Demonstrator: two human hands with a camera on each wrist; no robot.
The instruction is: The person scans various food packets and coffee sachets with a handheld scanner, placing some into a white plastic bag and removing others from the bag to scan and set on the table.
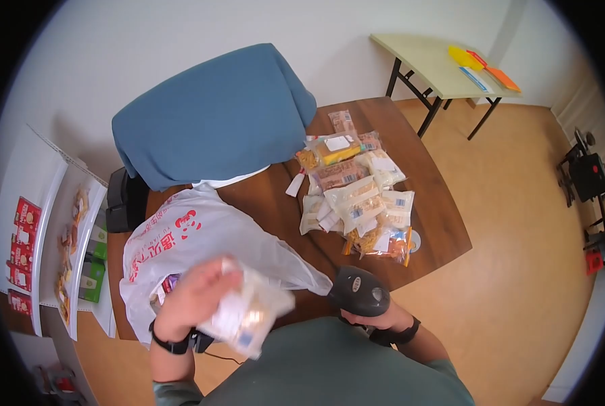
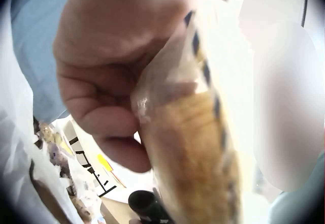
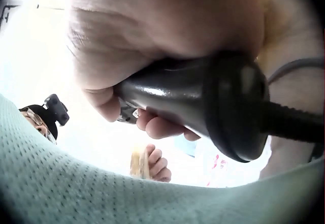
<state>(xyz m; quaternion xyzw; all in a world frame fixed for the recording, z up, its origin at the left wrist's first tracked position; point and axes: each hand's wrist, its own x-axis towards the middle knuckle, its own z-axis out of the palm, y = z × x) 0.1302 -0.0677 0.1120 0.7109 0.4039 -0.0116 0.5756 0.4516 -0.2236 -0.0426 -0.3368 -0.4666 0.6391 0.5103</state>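
My left hand (image 1: 197, 298) grips a clear-wrapped packet of bread (image 1: 251, 314) by its edge, over the near side of a white plastic bag (image 1: 214, 230) with red print. Close up in the left wrist view, the packet (image 2: 188, 153) shows golden-brown contents and a striped wrapper edge, with curled fingers on its side. Near the table's front edge, my right hand (image 1: 391, 319) holds a black barcode scanner (image 1: 360, 291), its head pointing forward. The right wrist view shows the fingers wrapped round the scanner's handle (image 3: 172, 89), a cable leaving its end.
Several packaged snacks (image 1: 356, 196) lie heaped on the brown table (image 1: 437, 223). A blue cloth (image 1: 214, 115) covers a large object at the back. Shelves (image 1: 49, 257) with red and green boxes stand at left. A folding table (image 1: 424, 64) is at the far right.
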